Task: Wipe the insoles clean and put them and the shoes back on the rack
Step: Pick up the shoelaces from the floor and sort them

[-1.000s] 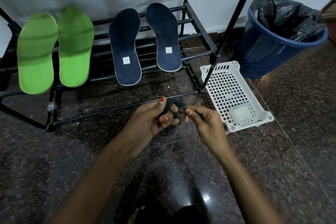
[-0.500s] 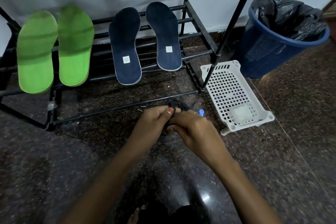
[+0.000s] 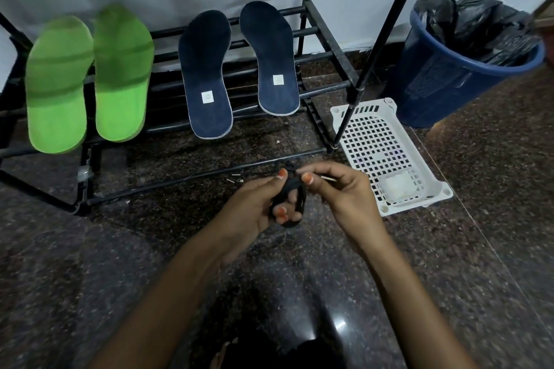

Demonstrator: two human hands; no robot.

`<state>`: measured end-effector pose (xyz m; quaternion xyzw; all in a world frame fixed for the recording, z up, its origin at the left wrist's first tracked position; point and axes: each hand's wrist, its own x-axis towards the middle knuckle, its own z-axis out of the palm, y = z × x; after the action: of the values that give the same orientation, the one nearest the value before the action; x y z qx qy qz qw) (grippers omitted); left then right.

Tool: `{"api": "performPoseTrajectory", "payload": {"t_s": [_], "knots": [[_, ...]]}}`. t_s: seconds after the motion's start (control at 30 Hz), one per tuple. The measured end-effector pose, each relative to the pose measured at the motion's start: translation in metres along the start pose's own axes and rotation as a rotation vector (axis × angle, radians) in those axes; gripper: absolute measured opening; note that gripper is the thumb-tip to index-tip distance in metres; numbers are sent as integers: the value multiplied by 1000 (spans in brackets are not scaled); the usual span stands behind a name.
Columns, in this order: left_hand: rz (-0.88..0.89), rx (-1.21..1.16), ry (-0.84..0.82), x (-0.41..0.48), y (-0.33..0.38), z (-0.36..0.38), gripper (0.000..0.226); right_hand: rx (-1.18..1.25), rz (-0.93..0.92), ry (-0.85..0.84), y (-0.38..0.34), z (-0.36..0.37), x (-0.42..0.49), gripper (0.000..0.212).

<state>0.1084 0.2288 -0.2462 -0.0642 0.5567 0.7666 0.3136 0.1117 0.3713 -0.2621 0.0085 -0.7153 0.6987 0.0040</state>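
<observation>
Two green insoles (image 3: 87, 78) and two dark blue insoles (image 3: 236, 69) lean on the lower bars of the black shoe rack (image 3: 326, 39). Low over the floor in front of the rack, my left hand (image 3: 254, 213) grips a bundle of black shoelace (image 3: 292, 198) wound round its fingers. My right hand (image 3: 338, 198) pinches the lace's end with its pale tip, just right of the bundle. No shoes are in view.
A white perforated plastic basket (image 3: 386, 156) lies on the floor right of the rack, a white folded cloth (image 3: 395, 186) inside it. A blue bin with a black liner (image 3: 467, 48) stands behind it. Small bits of debris (image 3: 235, 178) lie on the dark granite floor.
My hands have drawn slightly apart. The right hand has pulled the lace's end out to the right, while the left hand keeps the wound bundle.
</observation>
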Motion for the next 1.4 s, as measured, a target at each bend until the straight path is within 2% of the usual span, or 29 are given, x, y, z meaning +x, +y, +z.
{"api": "performPoseTrajectory", "payload": {"t_s": [0.13, 0.23, 0.3, 0.4, 0.53, 0.87, 1.03, 1.2, 1.4], "knots": [[-10, -221, 34, -1, 2, 6, 41, 173, 131, 54, 11, 13, -11, 5], [0, -253, 84, 1, 0, 7, 42, 213, 191, 78, 18, 19, -18, 19], [11, -238, 118, 3, -1, 7, 42, 214, 196, 78, 18, 21, -21, 24], [26, -215, 156, 6, -2, 9, 42, 88, 124, 77, 17, 21, -24, 27], [24, -141, 211, 10, -7, 10, 48, 36, 89, 55, 16, 16, -24, 19], [90, 83, 384, 22, -17, 30, 47, 100, 74, 155, 17, 9, -29, 26], [94, 183, 411, 28, -24, 36, 45, 143, 81, 202, 17, 2, -30, 29], [92, 252, 354, 38, -30, 38, 29, 54, 101, 297, 20, -13, -22, 31], [91, 233, 316, 43, -28, 33, 26, -118, 152, 448, 40, -82, 37, 12]]}}
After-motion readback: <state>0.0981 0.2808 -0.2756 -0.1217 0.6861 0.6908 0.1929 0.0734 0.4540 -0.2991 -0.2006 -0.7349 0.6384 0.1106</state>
